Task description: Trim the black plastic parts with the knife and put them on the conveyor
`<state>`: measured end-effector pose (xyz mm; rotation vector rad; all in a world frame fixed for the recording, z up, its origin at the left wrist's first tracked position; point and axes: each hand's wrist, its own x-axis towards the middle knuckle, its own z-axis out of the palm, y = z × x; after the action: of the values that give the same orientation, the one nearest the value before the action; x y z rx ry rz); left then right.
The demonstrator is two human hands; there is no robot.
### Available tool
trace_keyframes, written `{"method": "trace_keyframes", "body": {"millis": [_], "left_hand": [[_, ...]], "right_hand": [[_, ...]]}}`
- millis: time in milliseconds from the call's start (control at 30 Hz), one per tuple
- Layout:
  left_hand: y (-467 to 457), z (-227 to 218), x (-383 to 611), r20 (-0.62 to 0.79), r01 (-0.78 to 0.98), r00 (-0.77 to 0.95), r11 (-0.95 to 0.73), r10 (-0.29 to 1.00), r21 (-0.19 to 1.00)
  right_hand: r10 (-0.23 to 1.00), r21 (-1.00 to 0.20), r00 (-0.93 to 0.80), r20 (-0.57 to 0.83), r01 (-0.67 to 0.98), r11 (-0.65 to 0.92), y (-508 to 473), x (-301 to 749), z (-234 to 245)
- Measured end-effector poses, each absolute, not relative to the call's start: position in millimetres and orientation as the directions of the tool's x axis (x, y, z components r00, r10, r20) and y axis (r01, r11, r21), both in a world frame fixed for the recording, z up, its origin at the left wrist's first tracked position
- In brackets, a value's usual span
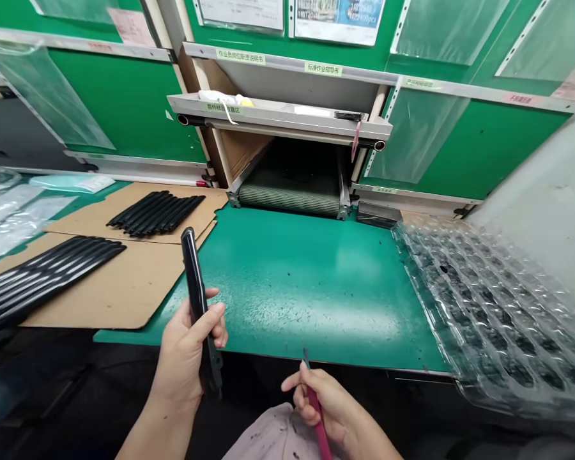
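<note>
My left hand is closed around a long, glossy black plastic part, held nearly upright over the front edge of the table. Its rounded end points up, and its lower end hangs below my fingers. In my right hand, low in front of my lap, is a slim knife with a pink handle. The knife's thin dark tip points up and away from me, apart from the black part. Similar black parts lie side by side in one row and in a nearer row on the left.
Cardboard sheets lie under the rows. Dark shavings dot the green tabletop. A conveyor belt ends at the back, below a metal shelf. Clear plastic trays with dark bits in them fill the right side, near a small dark box.
</note>
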<state>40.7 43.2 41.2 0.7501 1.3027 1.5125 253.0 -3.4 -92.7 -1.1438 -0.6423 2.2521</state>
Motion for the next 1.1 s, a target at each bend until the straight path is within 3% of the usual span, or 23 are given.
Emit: {"method": "trace_keyframes", "body": {"millis": [133,233,333,467,567,733,900,1100], "left_hand": [[48,42,44,-0.090,-0.230,-0.346,0.009,0.934,0.973],[51,43,49,-0.086,-0.244,-0.341,0.000,0.936,0.970],[52,42,58,-0.112,-0.302,-0.315,0.012,0.943,0.953],[50,42,66,-0.169,-0.372,-0.277,0.057,0.946,0.927],[45,45,67,-0.198,-0.417,-0.227,0.089,0.953,0.904],[36,51,65,-0.212,-0.493,-0.183,0.097,0.960,0.864],[32,53,64,-0.220,-0.581,-0.143,0.098,0.965,0.808],[38,53,62,-0.235,-0.655,-0.137,0.090,0.962,0.750]], "right_hand": [[0.606,-0.607,-0.490,-0.626,-0.181,-0.773,-29,282,-112],[0.617,-0.721,-0.491,-0.614,0.032,-0.692,-43,297,-105],[0.732,-0.892,-0.512,-0.449,0.215,-0.397,-43,293,-70],[0.899,-0.962,-0.438,-0.003,0.245,0.116,-21,262,-12],[0.843,-0.860,-0.483,0.235,0.300,0.412,-3,234,11],[0.694,-0.513,-0.482,0.534,0.468,0.720,13,200,16],[0.605,-0.394,-0.441,0.663,0.481,0.783,20,188,13],[0.623,-0.394,-0.317,0.716,0.553,0.734,17,183,9]]}}
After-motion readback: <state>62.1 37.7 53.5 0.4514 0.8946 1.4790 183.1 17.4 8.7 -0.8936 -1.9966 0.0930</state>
